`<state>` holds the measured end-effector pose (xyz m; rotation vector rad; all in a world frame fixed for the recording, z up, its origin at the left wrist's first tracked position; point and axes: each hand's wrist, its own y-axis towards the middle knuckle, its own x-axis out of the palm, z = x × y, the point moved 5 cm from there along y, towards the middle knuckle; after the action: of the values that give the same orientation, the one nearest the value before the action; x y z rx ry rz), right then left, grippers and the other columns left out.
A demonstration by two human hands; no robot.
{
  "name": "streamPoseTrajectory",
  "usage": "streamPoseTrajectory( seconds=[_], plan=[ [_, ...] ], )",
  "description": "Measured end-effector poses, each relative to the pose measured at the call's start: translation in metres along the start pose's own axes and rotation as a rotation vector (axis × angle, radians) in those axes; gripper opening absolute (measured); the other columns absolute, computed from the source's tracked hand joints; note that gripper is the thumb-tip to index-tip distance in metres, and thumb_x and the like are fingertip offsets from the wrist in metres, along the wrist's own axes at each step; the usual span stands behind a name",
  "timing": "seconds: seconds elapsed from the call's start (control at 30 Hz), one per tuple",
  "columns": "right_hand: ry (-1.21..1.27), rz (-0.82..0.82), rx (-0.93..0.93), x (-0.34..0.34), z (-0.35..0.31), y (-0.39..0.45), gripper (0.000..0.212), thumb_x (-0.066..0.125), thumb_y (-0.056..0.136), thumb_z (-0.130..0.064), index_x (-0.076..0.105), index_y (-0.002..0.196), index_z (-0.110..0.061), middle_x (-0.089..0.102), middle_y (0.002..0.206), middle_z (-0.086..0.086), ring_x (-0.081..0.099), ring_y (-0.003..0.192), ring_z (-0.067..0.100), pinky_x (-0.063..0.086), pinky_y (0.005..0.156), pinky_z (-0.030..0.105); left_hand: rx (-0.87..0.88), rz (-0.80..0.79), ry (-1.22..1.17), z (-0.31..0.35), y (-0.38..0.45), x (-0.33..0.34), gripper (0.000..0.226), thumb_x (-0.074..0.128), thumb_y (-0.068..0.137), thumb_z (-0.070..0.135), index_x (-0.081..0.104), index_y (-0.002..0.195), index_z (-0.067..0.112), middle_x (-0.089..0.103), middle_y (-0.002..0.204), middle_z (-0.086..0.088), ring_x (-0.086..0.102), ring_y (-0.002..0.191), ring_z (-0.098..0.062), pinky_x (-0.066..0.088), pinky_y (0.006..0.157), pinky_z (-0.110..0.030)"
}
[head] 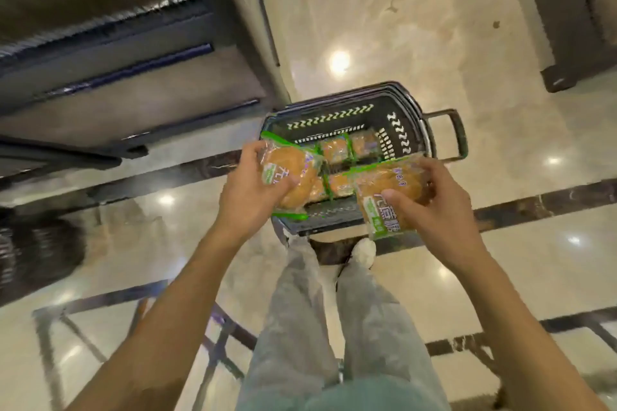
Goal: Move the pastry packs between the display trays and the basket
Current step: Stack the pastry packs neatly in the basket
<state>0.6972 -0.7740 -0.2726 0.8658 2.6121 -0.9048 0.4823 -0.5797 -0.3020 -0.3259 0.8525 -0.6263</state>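
Pastry packs fill both hands above a dark basket (405,130) on the floor. At the left, the left hand (248,187) grips one pack (288,173), its long axis running from upper left toward lower right. Between the hands, more packs (337,150) lie inside the basket. At the right, the right hand (434,200) pinches a second pack (387,197), long axis near upright, printed label toward the person. Glossy pale marble floor (384,10) with dark bands spreads beyond; dark shelving (117,53) stands left of the left hand.
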Motion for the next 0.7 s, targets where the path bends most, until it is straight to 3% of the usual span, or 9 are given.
streamPoseTrajectory(
  seconds=[0.1, 0.3, 0.43, 0.6, 0.7],
  plan=[
    [-0.111, -0.116, 0.013, 0.044, 0.025, 0.053, 0.054, 0.082, 0.079, -0.045, 0.054, 0.123, -0.033, 0.068, 0.11, -0.014, 0.068, 0.098, 0.008, 0.058, 0.087, 0.046, -0.031, -0.061, 0.09, -0.039, 0.051, 0.02, 0.068, 0.081, 0.079, 0.049, 0.041, 0.133, 0.036, 0.061, 0.125, 0.01, 0.058, 0.115, -0.024, 0.048, 0.097, -0.047],
    [-0.339, -0.329, 0.015, 0.137, 0.123, 0.159, 0.064, 0.082, 0.081, -0.04, 0.051, 0.134, -0.023, 0.065, 0.117, -0.003, 0.064, 0.105, 0.018, 0.053, 0.094, 0.046, -0.097, -0.157, 0.089, -0.134, 0.158, 0.103, 0.077, 0.081, 0.071, 0.055, 0.043, 0.134, 0.03, 0.062, 0.127, 0.0, 0.06, 0.115, -0.03, 0.049, 0.099, -0.046],
    [-0.335, -0.381, 0.071, 0.173, 0.211, 0.218, 0.062, 0.082, 0.082, -0.039, 0.05, 0.134, -0.026, 0.065, 0.11, -0.011, 0.066, 0.099, 0.008, 0.056, 0.093, 0.041, -0.061, -0.275, 0.257, -0.186, 0.226, 0.184, 0.072, 0.079, 0.08, 0.049, 0.04, 0.138, 0.033, 0.063, 0.13, 0.001, 0.06, 0.116, -0.03, 0.045, 0.091, -0.036],
    [-0.33, -0.4, 0.064, 0.2, 0.294, 0.274, 0.051, 0.081, 0.082, -0.036, 0.048, 0.122, -0.037, 0.061, 0.102, -0.017, 0.063, 0.094, 0.002, 0.056, 0.09, 0.037, 0.095, -0.373, 0.643, -0.227, 0.311, 0.259, 0.074, 0.075, 0.084, 0.052, 0.034, 0.142, 0.029, 0.063, 0.126, -0.017, 0.06, 0.113, -0.043, 0.045, 0.086, -0.047],
    [-0.343, -0.431, 0.065, 0.216, 0.328, 0.292, 0.051, 0.081, 0.081, -0.037, 0.048, 0.12, -0.034, 0.062, 0.096, -0.016, 0.061, 0.086, -0.001, 0.054, 0.086, 0.033, 0.165, -0.389, 0.795, -0.244, 0.35, 0.284, 0.074, 0.077, 0.083, 0.05, 0.036, 0.139, 0.024, 0.062, 0.126, -0.022, 0.059, 0.112, -0.046, 0.042, 0.079, -0.048]
  ],
)
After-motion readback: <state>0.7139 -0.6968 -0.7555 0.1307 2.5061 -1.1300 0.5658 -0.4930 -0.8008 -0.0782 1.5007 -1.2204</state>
